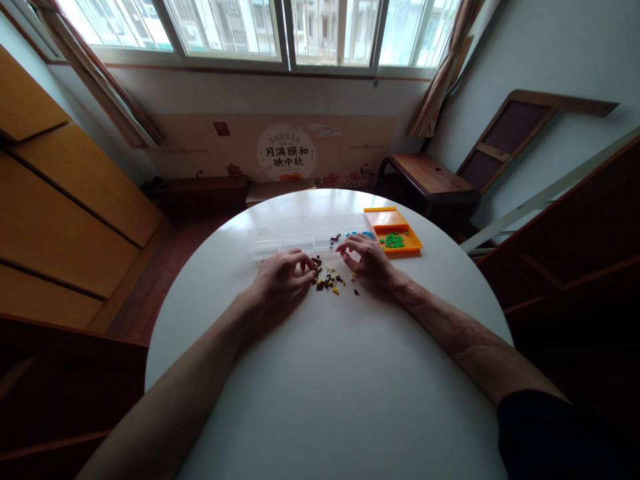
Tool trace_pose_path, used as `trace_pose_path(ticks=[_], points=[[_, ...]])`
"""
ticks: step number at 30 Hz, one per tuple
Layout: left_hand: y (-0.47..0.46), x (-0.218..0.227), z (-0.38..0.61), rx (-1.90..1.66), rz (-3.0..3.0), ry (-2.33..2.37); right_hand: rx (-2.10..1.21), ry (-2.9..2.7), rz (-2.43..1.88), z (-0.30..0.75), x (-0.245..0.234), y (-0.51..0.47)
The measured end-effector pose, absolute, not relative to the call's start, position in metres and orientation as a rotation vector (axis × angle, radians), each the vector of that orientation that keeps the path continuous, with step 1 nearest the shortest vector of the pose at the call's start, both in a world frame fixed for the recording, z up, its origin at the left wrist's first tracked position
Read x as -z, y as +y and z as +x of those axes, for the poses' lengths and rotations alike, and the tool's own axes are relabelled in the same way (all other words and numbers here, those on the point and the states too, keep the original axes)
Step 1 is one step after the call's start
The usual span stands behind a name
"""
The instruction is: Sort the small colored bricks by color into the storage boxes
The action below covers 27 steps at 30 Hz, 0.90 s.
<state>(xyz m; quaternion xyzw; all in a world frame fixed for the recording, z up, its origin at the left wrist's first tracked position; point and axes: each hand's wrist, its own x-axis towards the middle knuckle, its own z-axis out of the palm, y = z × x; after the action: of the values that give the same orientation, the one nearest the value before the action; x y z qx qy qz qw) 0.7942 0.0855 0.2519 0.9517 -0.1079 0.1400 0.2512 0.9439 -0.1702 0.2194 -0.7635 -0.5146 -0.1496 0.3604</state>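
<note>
A round white table (330,400) is carrying a clear plastic compartment box (300,235) and, just beside it, an orange plastic tray (406,248) holding green pieces. The left hand (283,275) and right hand (367,259) are resting on either side of a scatter of small brown and yellow pieces (329,280). Left fingertips are curling together at its edge; whether they are pinching a piece cannot be told, and right fingers are loosely bent and spread.

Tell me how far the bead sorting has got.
Done: green pieces lie in the orange tray, blue ones and a few brown in the clear box. In hand: both hands, left and right, pick at the loose pile; too small to tell what either grip holds. Left: the mixed brown and yellow pieces on the table.
</note>
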Motion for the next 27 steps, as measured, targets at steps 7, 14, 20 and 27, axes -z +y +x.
trace_pose_path(ticks=[7, 14, 20, 27], points=[[0.079, -0.247, 0.798, -0.453, 2.589, -0.293, 0.355, -1.361, -1.985, 0.946, -0.218, -0.169], [0.079, -0.238, 0.803, -0.503, 2.551, -0.330, 0.354, -1.396, -1.997, 0.945, -0.219, -0.170], [0.075, -0.239, 0.805, -0.608, 2.493, -0.351, 0.364, -1.460, -1.957, 0.939, -0.224, -0.165], [0.071, -0.237, 0.807, -0.680, 2.426, -0.405, 0.389, -1.528, -1.918, 0.931, -0.232, -0.159]])
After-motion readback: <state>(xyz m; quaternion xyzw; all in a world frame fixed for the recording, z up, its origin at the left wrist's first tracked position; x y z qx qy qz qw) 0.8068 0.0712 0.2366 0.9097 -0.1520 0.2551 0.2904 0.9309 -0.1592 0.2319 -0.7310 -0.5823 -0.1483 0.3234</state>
